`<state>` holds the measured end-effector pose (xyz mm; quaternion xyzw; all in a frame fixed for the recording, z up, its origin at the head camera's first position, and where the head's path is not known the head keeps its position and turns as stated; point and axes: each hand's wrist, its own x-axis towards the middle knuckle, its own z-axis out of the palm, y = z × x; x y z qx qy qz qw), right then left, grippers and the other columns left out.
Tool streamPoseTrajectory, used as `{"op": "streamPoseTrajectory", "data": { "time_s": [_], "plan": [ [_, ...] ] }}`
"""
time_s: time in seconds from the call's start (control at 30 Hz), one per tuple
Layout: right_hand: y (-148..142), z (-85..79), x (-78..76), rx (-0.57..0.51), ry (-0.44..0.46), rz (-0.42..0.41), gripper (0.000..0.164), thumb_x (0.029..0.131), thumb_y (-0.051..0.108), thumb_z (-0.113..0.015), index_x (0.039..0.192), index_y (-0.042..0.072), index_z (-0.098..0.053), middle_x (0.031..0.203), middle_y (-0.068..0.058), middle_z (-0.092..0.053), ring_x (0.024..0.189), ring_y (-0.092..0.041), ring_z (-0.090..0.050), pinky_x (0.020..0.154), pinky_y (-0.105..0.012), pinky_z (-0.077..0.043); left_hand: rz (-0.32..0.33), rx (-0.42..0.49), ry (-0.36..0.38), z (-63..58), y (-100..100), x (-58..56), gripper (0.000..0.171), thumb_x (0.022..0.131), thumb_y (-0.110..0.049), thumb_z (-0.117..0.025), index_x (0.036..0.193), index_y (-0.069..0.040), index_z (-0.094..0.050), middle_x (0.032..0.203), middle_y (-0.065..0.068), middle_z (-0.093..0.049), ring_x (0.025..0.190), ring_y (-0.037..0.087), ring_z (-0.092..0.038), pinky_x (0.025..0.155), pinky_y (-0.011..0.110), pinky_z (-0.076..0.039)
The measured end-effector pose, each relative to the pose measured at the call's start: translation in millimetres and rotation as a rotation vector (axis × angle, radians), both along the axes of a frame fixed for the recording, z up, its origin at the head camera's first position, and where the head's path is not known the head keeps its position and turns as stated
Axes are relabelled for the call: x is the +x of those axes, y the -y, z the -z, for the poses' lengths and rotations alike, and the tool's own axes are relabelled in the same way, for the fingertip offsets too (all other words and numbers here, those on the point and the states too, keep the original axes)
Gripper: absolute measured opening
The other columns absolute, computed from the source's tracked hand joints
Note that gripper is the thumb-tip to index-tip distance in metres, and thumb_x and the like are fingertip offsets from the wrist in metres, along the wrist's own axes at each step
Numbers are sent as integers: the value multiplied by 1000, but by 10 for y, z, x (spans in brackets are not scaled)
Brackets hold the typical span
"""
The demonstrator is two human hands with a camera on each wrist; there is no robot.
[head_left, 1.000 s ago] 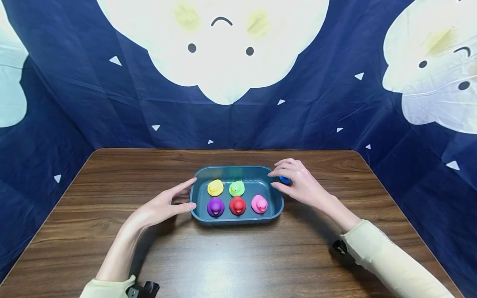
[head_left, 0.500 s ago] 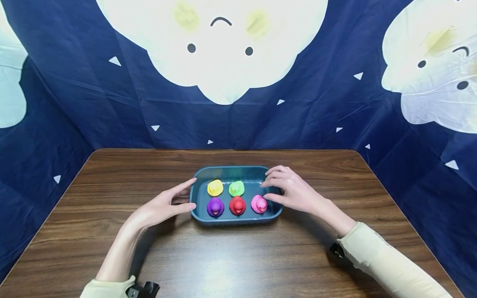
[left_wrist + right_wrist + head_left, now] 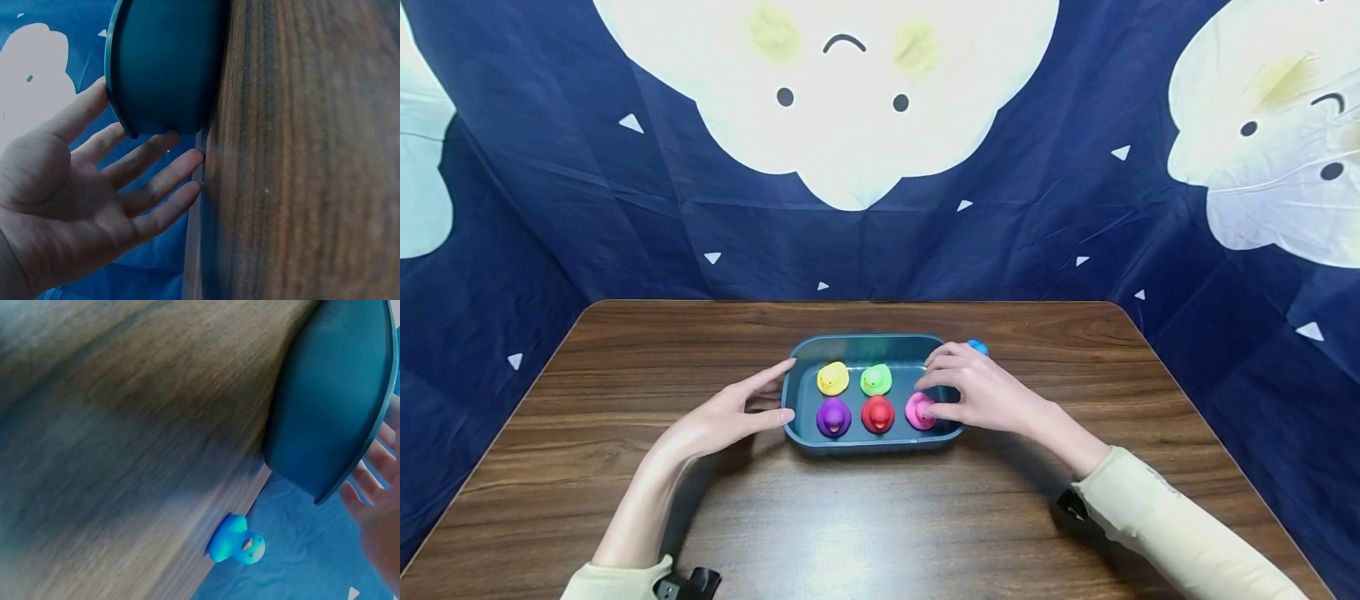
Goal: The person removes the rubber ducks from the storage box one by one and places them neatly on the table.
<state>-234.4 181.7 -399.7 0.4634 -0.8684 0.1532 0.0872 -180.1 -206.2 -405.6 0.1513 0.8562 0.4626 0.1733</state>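
Note:
A dark teal tray (image 3: 880, 443) holds several small rubber ducks: yellow (image 3: 832, 379), light green (image 3: 876, 380), purple (image 3: 834, 417), red (image 3: 878, 414) and pink (image 3: 919, 412). My left hand (image 3: 730, 417) rests at its left end, thumb and fingertips at the rim; the left wrist view shows fairly straight fingers spread by the outer wall (image 3: 169, 69). Over the right end reaches my right hand (image 3: 981, 387), its thumb overlapping the pink duck and its fingers loosely bent above the tray floor. Behind that hand a blue duck (image 3: 977, 347) is partly hidden; the right wrist view shows it whole (image 3: 234, 540).
The wood-grain table (image 3: 865, 517) runs back to a navy cloth (image 3: 760, 225) printed with white clouds. In the right wrist view the blue duck stands on the table, apart from the tray. Both sleeves carry black wrist devices (image 3: 688, 583).
My right hand has moved left and nearer, from beside the blue duck to over the tray's right end and the pink duck. The blue duck shows again behind it. My left hand stays put.

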Motion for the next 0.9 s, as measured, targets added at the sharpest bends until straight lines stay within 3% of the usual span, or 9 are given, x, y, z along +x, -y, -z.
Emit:
{"op": "streamPoseTrajectory", "data": {
  "time_s": [0.5,0.9],
  "plan": [
    [48,10,-2,79,8,-32,27,81,37,-88,101,20,-82,94,6,-75,109,-19,-60,97,-39,-51,0,-4,3,2,1,-6,79,100,-36,-68,165,-22,-25,154,18,-52,142,36,-51,115,59,-42],
    [93,-9,-2,157,50,24,31,77,40,-91,102,23,-82,90,7,-75,110,-19,-59,96,-41,-50,-4,-14,5,-2,-3,-10,79,100,-36,-68,165,-22,-26,154,19,-51,142,36,-50,115,60,-42]
  ]
}}
